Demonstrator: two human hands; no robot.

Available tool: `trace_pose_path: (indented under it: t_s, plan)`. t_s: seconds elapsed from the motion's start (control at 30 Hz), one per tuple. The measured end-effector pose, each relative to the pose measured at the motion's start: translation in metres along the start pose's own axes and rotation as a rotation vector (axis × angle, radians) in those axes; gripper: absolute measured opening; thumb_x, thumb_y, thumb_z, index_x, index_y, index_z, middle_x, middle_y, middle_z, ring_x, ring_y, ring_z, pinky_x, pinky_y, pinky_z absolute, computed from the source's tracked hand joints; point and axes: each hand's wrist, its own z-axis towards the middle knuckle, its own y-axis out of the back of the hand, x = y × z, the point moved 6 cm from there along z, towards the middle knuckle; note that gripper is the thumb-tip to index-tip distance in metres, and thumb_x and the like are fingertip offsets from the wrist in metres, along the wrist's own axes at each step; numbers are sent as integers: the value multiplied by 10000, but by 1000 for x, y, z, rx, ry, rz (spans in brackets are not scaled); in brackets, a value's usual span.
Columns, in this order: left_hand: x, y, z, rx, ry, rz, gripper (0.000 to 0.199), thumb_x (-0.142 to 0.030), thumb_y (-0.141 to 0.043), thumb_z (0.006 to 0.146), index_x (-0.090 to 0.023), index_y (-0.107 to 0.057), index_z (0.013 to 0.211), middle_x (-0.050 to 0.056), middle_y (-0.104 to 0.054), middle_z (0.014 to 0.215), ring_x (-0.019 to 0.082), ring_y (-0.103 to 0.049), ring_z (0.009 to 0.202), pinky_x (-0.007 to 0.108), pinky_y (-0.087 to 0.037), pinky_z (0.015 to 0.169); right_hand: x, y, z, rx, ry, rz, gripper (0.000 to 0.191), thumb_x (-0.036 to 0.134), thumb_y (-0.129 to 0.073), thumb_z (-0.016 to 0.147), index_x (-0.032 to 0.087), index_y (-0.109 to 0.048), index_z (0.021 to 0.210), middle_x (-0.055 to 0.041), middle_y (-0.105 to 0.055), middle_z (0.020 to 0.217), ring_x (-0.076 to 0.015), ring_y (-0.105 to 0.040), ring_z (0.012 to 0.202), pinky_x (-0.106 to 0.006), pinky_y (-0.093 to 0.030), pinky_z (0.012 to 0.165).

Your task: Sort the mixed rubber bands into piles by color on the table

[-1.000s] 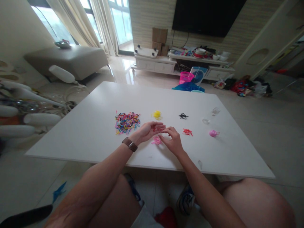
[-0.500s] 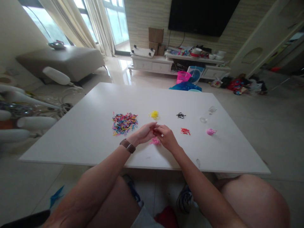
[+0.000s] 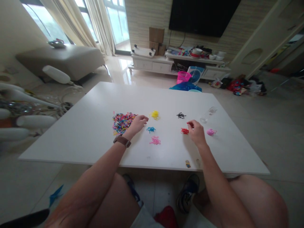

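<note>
My left hand (image 3: 139,123) hovers at the right edge of a mixed pile of coloured bands (image 3: 122,122), fingers bent together; what they hold, if anything, is too small to tell. My right hand (image 3: 195,129) pinches a small red band (image 3: 188,123) just above the red pile (image 3: 184,131). Between the hands lie a yellow pile (image 3: 155,114), a blue pile (image 3: 151,129) and a pink pile (image 3: 155,140). A black pile (image 3: 180,115) sits behind the red one.
Right of my right hand are a pink bundle (image 3: 211,132) and clear items (image 3: 212,110) on the white table (image 3: 95,126). A small yellow figure sticker (image 3: 187,163) lies at the near edge. Beyond stand a low cabinet (image 3: 152,66) and a pink basket (image 3: 183,77).
My hands, together over the table's middle before, have parted: the left moved towards the mixed pile, the right to the red pile. The blue pile and the sticker now show.
</note>
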Motion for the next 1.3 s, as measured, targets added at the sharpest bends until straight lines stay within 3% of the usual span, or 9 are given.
trace_pose_path:
  t_s: [0.07,0.2,0.43,0.6,0.7,0.9,1.0,1.13,1.3]
  plan:
    - [8,3,7,-13,-47,310,206,-153,-591,760,-141,-712,926,95,-727,967,200,-673,874,293,-523,812,-22,8,-1,19,-37,-93,113,217,-512,857,191,-619,883,-60,-652,797,-207,-583,751,-335,-440,729]
    - [20,-12,8,148,-166,610,445,-166,-706,676,-154,-718,1121,97,-685,1059,189,-657,843,285,-525,826,-35,5,-9,141,-70,-198,97,230,-532,834,200,-611,785,-47,-652,752,-198,-579,719,-322,-412,701]
    - [21,-29,0,170,-322,649,473,-30,-640,683,-151,-712,1134,95,-626,1035,164,-627,809,300,-536,848,-31,4,-16,90,-33,-227,120,266,-569,830,190,-620,752,-52,-633,793,-196,-563,727,-333,-424,730]
    - [9,-31,-2,156,-351,624,435,-27,-626,700,-142,-718,1109,101,-631,1036,168,-642,842,292,-532,859,1,-3,-14,-12,83,-122,117,260,-565,864,184,-650,836,-52,-610,841,-197,-556,759,-337,-443,763]
    - [-2,-7,0,119,-337,575,436,-41,-611,703,-162,-719,1109,94,-651,1083,162,-652,866,264,-536,813,34,-16,-6,-30,164,-16,105,241,-558,880,188,-645,854,-44,-603,851,-189,-549,759,-330,-448,761]
    - [-5,111,-3,-342,-150,598,257,-134,-606,733,-174,-749,943,51,-730,870,166,-643,776,252,-497,727,89,-65,26,-67,227,209,97,228,-539,890,199,-622,848,-30,-597,828,-180,-547,743,-326,-448,746]
    - [6,145,-11,-361,-52,615,145,-159,-659,692,-167,-753,801,46,-722,776,156,-624,695,245,-462,654,100,-95,33,-58,223,267,108,213,-513,890,199,-614,854,-42,-603,845,-191,-549,771,-335,-455,760]
    - [12,142,-20,-245,-48,607,103,-182,-673,674,-172,-758,733,12,-677,640,143,-587,612,240,-423,588,101,-115,27,-6,273,284,109,190,-509,887,209,-613,860,-43,-593,843,-201,-550,794,-342,-462,773]
    - [18,97,-19,-67,-118,625,110,-181,-663,704,-174,-763,751,-3,-654,626,137,-569,613,240,-418,599,94,-115,24,0,280,284,102,189,-532,888,209,-618,836,-35,-585,815,-194,-545,757,-334,-457,741]
